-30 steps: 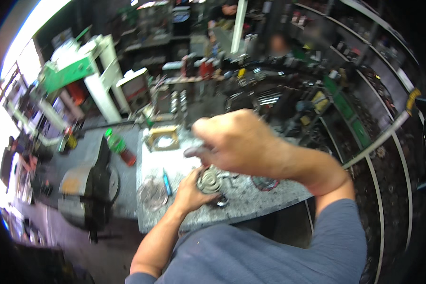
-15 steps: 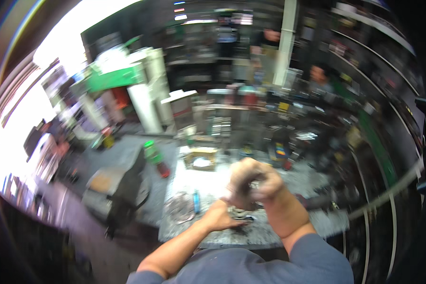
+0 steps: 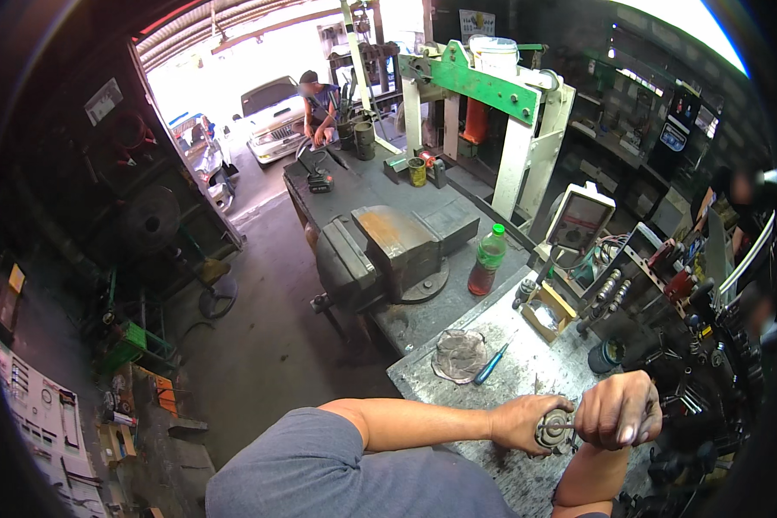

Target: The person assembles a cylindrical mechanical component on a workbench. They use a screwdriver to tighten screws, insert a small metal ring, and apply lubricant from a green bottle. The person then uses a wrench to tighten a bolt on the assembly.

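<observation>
On the grey metal worktop [image 3: 423,367], my left hand [image 3: 527,421] is wrapped around a small round metal part [image 3: 556,429], its end facing up. My right hand [image 3: 617,411] is closed in a fist just right of it. A thin metal rod shows between the fist and the round part; its other end is hidden in my fingers, so its kind cannot be made out. Left of my hands lie a blue-handled screwdriver [image 3: 490,366] and a crumpled, dirty, see-through plastic bag [image 3: 459,355].
A large bench vise [image 3: 410,246] stands on the left bench, near a green-capped bottle [image 3: 488,261] with red liquid. An open cardboard box [image 3: 550,312] and dark tools edge the worktop. Behind rises a green-and-white press frame [image 3: 475,78]. Another person [image 3: 321,108] is by the far bench end.
My view has swung left, bringing the doorway and vehicles in. The earlier frame is blurred; my right hand was raised over the left and is now beside it at the round part.
</observation>
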